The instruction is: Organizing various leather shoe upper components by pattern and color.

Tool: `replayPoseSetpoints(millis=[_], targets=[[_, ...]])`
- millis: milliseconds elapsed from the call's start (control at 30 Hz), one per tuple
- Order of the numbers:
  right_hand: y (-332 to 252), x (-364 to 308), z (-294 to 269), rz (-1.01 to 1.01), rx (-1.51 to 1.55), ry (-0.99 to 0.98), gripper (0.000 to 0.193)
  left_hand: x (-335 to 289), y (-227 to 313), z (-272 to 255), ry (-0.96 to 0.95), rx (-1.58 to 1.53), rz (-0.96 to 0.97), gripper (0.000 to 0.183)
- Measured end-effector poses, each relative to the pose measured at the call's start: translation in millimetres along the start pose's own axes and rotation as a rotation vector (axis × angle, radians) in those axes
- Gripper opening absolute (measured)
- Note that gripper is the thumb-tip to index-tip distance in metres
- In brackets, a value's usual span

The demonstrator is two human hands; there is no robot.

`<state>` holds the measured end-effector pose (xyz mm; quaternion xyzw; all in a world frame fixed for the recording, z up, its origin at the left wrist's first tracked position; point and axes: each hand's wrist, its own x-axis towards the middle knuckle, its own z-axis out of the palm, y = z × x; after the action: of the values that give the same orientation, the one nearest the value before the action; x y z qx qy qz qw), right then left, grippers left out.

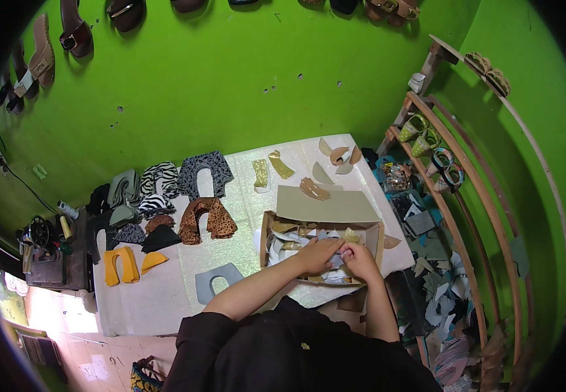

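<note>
Both my hands are inside a shallow cardboard box (379, 245) on the table, among cut pieces of white, tan and gold material (284, 239). My left hand (321, 255) lies over the pieces with its fingers stretched toward the right. Close beside it, my right hand (359, 261) has its fingers bent and pinched on a pale whitish piece (336, 261), partly hidden by the hands. The box's beige lid or flap (325, 204) lies flat behind its opening.
Stacks of cut shoe-upper pieces, in leopard print (208, 219), zebra print (160, 176) and yellow (121, 264), cover the table's left side. A grey piece (219, 282) lies nearer. Gold pieces (281, 164) sit behind the box. A wooden rack (456, 215) with sandals stands right, beside heaped scraps (436, 287).
</note>
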<state>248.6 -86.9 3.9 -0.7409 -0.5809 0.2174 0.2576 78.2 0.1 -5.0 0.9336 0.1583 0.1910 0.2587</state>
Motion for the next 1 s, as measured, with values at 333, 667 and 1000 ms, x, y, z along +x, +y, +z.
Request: replayPoseSetpoints(millis=[333,667,1000], targets=[[-55,-16,-59,-0.217,-0.060,0.198,0.011,-12,-9,-25,-0.075,0.056,-0.124,0.018],[-131,0,-111,-0.452,0.251,0.031,0.018,-29,5,-72,0.158,-0.014,-0.265,0.035],[-193,16,-69,-0.795,0.039,-0.205,0.029,-75,25,-183,0.347,-0.690,-0.025,0.067]])
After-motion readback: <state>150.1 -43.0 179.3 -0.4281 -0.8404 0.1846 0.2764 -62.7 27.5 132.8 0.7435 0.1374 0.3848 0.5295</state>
